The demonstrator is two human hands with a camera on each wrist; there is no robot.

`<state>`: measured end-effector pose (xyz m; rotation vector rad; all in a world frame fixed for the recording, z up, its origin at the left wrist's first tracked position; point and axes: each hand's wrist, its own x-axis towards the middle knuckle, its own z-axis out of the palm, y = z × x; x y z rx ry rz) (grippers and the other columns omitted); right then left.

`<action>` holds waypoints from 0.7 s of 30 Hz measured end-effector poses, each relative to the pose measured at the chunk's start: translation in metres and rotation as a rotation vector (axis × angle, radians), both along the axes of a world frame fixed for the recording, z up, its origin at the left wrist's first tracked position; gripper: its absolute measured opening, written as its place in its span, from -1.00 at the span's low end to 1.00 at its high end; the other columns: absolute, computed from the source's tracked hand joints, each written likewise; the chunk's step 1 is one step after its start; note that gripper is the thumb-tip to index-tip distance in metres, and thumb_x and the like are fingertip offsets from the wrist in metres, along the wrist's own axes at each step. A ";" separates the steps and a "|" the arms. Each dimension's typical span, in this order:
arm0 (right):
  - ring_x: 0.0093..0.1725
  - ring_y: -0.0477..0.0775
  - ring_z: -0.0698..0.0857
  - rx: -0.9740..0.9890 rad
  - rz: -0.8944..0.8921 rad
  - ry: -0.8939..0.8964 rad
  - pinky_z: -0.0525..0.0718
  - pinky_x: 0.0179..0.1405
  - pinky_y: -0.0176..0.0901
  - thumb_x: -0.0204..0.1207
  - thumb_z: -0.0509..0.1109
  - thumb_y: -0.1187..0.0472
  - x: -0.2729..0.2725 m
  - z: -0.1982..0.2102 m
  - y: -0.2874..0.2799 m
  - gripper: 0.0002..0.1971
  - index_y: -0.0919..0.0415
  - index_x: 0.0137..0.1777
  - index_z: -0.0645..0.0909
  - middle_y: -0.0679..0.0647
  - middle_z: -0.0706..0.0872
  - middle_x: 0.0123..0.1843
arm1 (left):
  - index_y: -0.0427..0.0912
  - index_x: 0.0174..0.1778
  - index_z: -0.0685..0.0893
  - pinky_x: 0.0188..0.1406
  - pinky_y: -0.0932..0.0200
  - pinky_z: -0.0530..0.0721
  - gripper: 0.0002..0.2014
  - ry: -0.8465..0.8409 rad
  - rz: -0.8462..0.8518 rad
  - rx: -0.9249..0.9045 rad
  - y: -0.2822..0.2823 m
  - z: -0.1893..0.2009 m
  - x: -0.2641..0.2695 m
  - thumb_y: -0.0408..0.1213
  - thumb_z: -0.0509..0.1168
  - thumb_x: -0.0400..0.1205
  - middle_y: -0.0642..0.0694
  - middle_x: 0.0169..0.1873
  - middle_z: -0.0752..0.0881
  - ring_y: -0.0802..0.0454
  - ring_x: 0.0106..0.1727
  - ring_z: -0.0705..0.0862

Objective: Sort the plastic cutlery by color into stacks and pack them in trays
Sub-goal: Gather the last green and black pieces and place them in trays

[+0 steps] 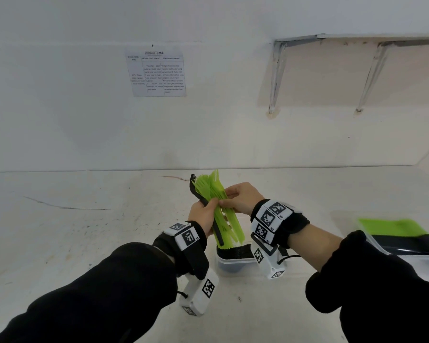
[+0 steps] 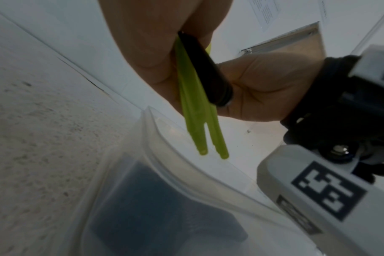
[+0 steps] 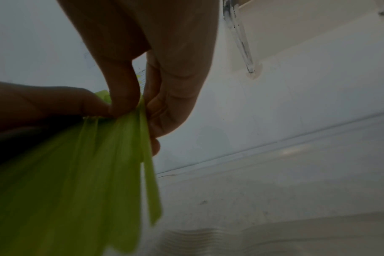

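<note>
Cutlery of two colours is bunched in the air above the middle of the bench (image 1: 89,233): a thick fan of green forks (image 1: 217,194) with one black fork (image 1: 200,195) lying along its left side. The left hand (image 1: 203,214) grips the bunch at mid-length, fingers (image 1: 212,203) curled round green and black handles alike; its wrist view shows the black handle pressed against the green ones inside the fist. The right hand (image 1: 240,198) pinches the green stack from the right, thumb and forefinger closed on the handles.

Just below the bunch stands a clear tray (image 1: 233,264), near the bench's front edge, with black cutlery already lying in it. A second tray (image 1: 382,246) at the right edge of the bench holds a green row beside a black row, though it is blurred.

The step in hand looks to be pulling the stray black fork out of the green stack. To do it well, the right hand should take the full weight of the green forks first, so the left can loosen and slide the black one out lengthwise, along the handles, not sideways, since the tines may snag. The fan is loose and uneven at the tips; squaring it against the bench before packing would help it nest in a tray.
</note>
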<state>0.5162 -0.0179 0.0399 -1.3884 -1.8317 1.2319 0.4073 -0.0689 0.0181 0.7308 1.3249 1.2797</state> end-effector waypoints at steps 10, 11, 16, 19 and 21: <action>-0.02 0.20 0.76 -0.075 0.005 0.167 0.69 0.19 0.15 0.50 0.42 0.33 -0.002 -0.005 -0.006 -0.65 0.37 0.28 0.58 0.26 0.76 0.01 | -0.32 0.31 0.53 -0.08 -0.03 0.69 -0.71 -0.132 -0.073 0.030 -0.001 0.003 0.000 -0.29 0.05 0.75 -0.26 -0.02 0.70 -0.14 -0.06 0.70; -0.12 0.10 0.77 -0.109 0.021 0.211 0.71 0.14 0.07 0.52 0.39 0.36 -0.001 -0.005 -0.007 -0.67 0.41 0.28 0.57 0.20 0.76 -0.08 | -0.33 0.33 0.51 -0.10 -0.01 0.68 -0.69 -0.143 -0.084 0.029 -0.002 0.005 0.000 -0.29 0.04 0.75 -0.25 0.00 0.70 -0.12 -0.06 0.70; -0.16 0.09 0.73 -0.183 0.066 0.304 0.72 0.08 0.04 0.54 0.36 0.41 0.002 -0.004 -0.012 -0.68 0.43 0.28 0.54 0.16 0.73 -0.15 | -0.34 0.44 0.46 -0.06 0.03 0.67 -0.62 -0.159 -0.119 0.002 -0.003 0.008 0.000 -0.26 0.01 0.76 -0.30 0.24 0.65 -0.16 0.09 0.68; -0.14 0.12 0.72 -0.223 0.070 0.336 0.71 0.08 0.07 0.54 0.35 0.42 0.002 -0.004 -0.014 -0.67 0.44 0.29 0.52 0.18 0.72 -0.13 | -0.33 0.40 0.49 -0.10 0.04 0.67 -0.64 -0.176 -0.153 0.001 -0.004 0.009 -0.001 -0.24 0.02 0.76 -0.26 0.13 0.69 -0.17 0.06 0.68; -0.09 0.18 0.70 -0.241 0.063 0.346 0.68 0.10 0.11 0.56 0.31 0.44 0.002 -0.004 -0.015 -0.66 0.49 0.32 0.48 0.24 0.70 -0.06 | -0.34 0.40 0.49 -0.13 0.05 0.68 -0.63 -0.172 -0.174 0.011 -0.004 0.009 -0.001 -0.22 0.03 0.76 -0.22 0.06 0.71 -0.12 -0.02 0.71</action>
